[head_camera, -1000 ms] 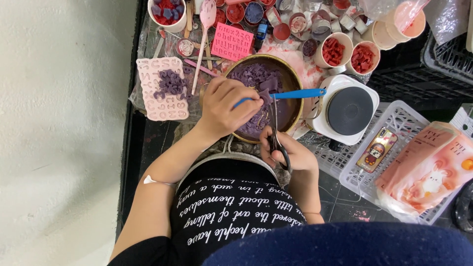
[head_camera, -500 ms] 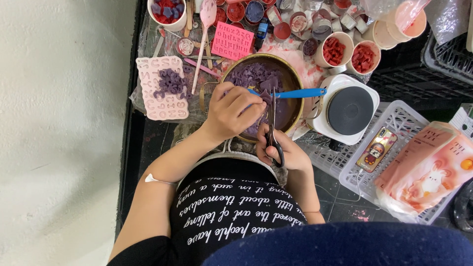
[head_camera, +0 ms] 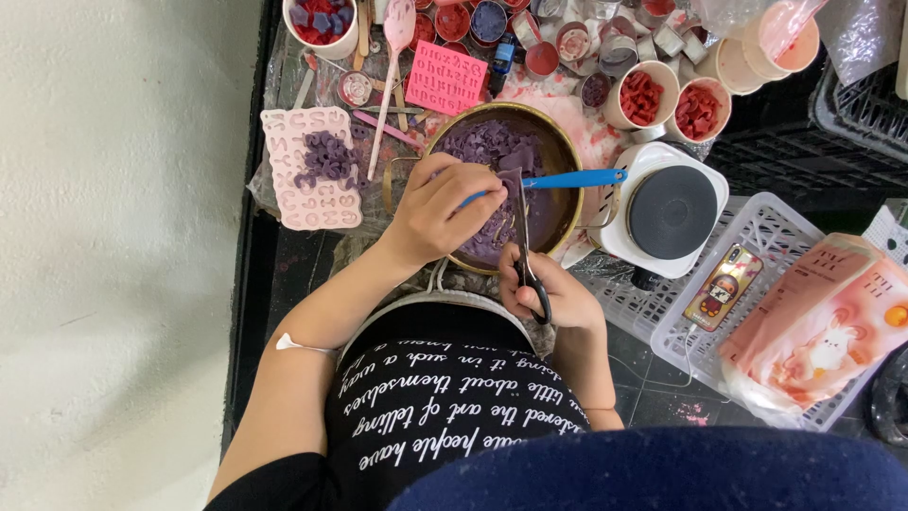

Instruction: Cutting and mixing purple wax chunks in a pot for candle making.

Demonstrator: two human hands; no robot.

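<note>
Fingers (head_camera: 445, 194) of left hand (head_camera: 437, 216) pinch purple piece (head_camera: 512, 178) over bowl (head_camera: 558, 151); right hand (head_camera: 553, 298) grips scissors (head_camera: 526, 248) just below, blades pointing up toward piece.

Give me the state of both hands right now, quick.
Left hand: closed on a purple piece over the bowl.
Right hand: closed on the scissors, blades at the purple piece.

Left hand (head_camera: 445, 213) curled, fingers pinched; right hand (head_camera: 553, 298) seemingly closed, both forearms bent inward.
</note>
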